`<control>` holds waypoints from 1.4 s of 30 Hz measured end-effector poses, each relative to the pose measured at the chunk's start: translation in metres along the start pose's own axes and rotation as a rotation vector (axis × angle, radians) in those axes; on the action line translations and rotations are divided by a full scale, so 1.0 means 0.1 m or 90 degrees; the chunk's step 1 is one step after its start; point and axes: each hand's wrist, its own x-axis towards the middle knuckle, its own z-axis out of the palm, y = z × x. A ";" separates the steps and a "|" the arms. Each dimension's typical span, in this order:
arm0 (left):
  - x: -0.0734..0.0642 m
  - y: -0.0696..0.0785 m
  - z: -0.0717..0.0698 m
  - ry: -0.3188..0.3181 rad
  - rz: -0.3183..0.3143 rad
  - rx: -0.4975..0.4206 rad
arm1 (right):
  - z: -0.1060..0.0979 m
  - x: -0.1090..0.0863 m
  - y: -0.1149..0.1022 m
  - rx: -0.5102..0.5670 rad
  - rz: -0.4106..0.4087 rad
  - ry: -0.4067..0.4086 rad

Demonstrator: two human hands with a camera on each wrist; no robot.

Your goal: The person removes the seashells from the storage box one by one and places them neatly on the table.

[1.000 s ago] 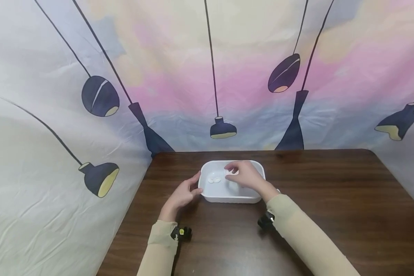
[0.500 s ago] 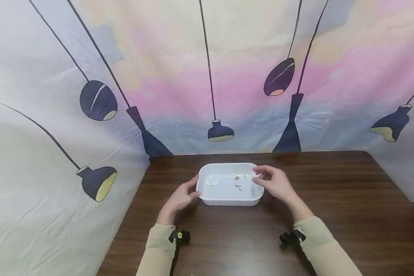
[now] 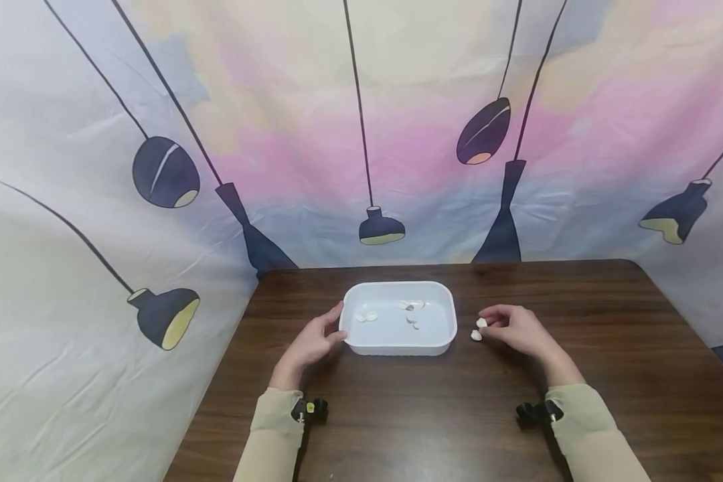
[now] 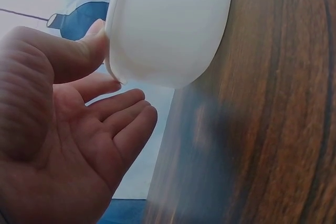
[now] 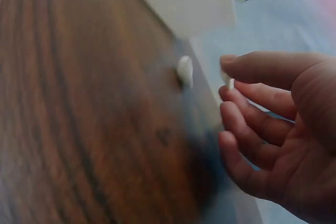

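Observation:
A white rectangular tray [image 3: 397,349] stands toward the back of the table. My left hand [image 3: 306,345] grips its left end, and in the left wrist view the thumb [image 4: 94,43] lies against the rim with the other fingers spread loosely below. Several small whitish shells [image 3: 411,318] lie in the middle of the tray, and paler ones [image 3: 367,316] lie on its left side. Right of the tray, my right hand [image 3: 521,329] pinches a small white shell [image 3: 481,323] between thumb and fingertips. Another white shell [image 5: 185,71] lies on the table just beside that hand.
The brown wood-grain table [image 3: 422,415] ends at a back edge close behind the tray. A fabric backdrop [image 3: 313,147] printed with hanging lamps rises behind it. A small black camera mount sits on each wrist.
My right hand has moved out of the tray, past its right rim, and down to the shells on the table, where it now pinches one. The left hand stays on the tray's left end.

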 end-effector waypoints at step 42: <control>0.03 -0.03 0.02 0.009 -0.008 0.006 | -0.03 -0.01 0.20 -0.009 0.025 -0.071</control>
